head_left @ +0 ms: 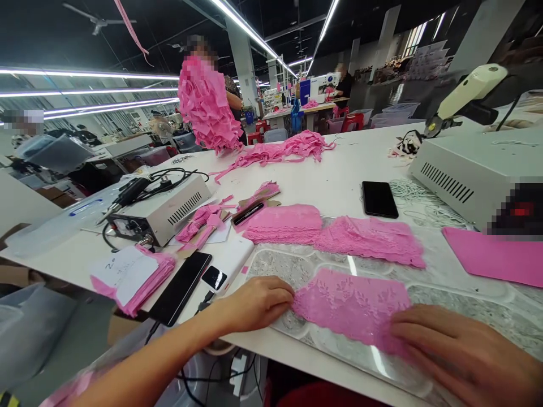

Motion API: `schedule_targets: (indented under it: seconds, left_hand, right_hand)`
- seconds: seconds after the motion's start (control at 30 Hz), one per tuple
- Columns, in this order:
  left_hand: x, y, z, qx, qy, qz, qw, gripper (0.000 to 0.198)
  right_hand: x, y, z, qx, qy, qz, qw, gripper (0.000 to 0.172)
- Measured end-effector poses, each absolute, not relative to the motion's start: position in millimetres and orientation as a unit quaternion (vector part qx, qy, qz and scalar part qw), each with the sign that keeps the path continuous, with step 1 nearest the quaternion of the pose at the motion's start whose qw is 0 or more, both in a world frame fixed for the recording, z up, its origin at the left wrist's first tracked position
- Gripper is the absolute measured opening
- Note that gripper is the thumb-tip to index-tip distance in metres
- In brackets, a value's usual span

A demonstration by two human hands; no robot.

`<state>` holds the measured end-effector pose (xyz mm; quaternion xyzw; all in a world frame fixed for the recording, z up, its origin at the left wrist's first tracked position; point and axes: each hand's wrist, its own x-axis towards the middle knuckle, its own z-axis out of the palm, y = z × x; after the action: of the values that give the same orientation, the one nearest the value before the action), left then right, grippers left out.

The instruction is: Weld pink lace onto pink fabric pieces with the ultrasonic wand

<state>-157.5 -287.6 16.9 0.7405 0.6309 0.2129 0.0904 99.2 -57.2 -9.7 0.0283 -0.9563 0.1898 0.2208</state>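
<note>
Both hands flat on desk [339, 181]: left hand [254, 302] and right hand [462, 353] press pink lace piece [352, 305] at its ends, fingers extended, gripping nothing.

Bright ceiling strip lights [254, 34], glare streak on table [339, 181], wide-angle edge distortion, pixelated patches

Ahead of our hands, stacked pink lace [331, 232] and a black phone [379, 199] block the reach. A grey machine box [466, 169] walls the right; between phone and far lace heap [288, 148] we see bare table [339, 169].
</note>
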Motion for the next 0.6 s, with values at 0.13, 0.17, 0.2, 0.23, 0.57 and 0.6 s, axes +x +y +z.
schedule_targets:
  seconds: [0.13, 0.17, 0.2, 0.23, 0.57, 0.6]
  left_hand:
    - [-156.5, -290.6, 9.7, 0.731, 0.636, 0.235, 0.078, 0.023]
    - [-156.1, -291.5, 7.8, 0.729, 0.637, 0.239, 0.074, 0.023]
    - [-155.7, -292.4, 6.1, 0.727, 0.638, 0.244, 0.069, 0.023]
    - [-155.3, -293.2, 4.3, 0.726, 0.638, 0.249, 0.066, 0.023]
    - [-152.0, -294.3, -9.1, 0.702, 0.644, 0.300, 0.042, 0.021]
    - [-151.9, -294.1, -9.8, 0.701, 0.644, 0.303, 0.040, 0.020]
  right_hand:
    - [45.4, -93.6, 18.6, 0.046, -0.952, 0.262, 0.154, 0.026]
    - [31.5, -103.5, 20.9, 0.027, -0.949, 0.292, 0.119, 0.023]
    - [18.5, -112.3, 21.5, 0.012, -0.942, 0.324, 0.085, 0.021]
    - [7.0, -119.6, 20.8, -0.009, -0.934, 0.352, 0.056, 0.019]
    - [-22.0, -129.4, 1.8, -0.065, -0.903, 0.425, -0.025, 0.014]
    - [-22.1, -129.5, 0.7, -0.064, -0.903, 0.424, -0.024, 0.015]
